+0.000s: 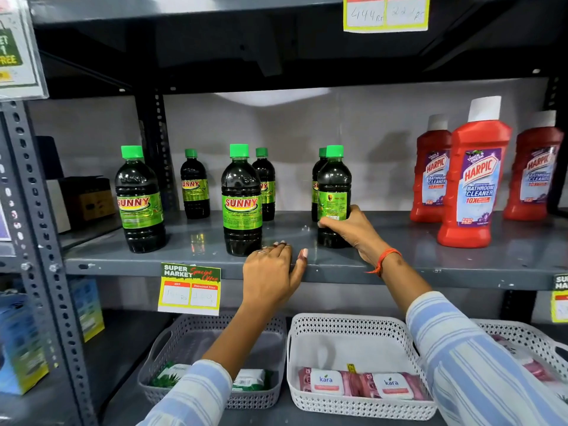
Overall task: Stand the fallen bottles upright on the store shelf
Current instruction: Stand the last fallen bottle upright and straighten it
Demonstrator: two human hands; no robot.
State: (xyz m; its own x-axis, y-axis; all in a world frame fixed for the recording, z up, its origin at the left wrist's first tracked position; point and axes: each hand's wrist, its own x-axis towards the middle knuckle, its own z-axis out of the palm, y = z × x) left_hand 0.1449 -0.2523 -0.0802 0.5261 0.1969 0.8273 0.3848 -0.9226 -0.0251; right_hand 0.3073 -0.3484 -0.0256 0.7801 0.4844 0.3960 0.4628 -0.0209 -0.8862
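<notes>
Several dark Sunny bottles with green caps stand upright on the grey shelf (196,259). My right hand (353,230) grips the lower part of the front right bottle (334,186), which stands upright with its back label facing me. Another bottle (316,179) stands just behind it. My left hand (272,272) rests on the shelf's front edge with fingers spread, empty, next to the base of the middle front bottle (242,201). More bottles stand at the left front (140,201), back left (194,186) and back middle (266,182). No bottle lies on its side.
Three red Harpic bottles (473,179) stand at the right of the same shelf. Below are a grey basket (215,327) and white baskets (353,325) holding wipe packs. A price tag (189,289) hangs from the shelf edge. A slotted metal post (33,210) stands at left.
</notes>
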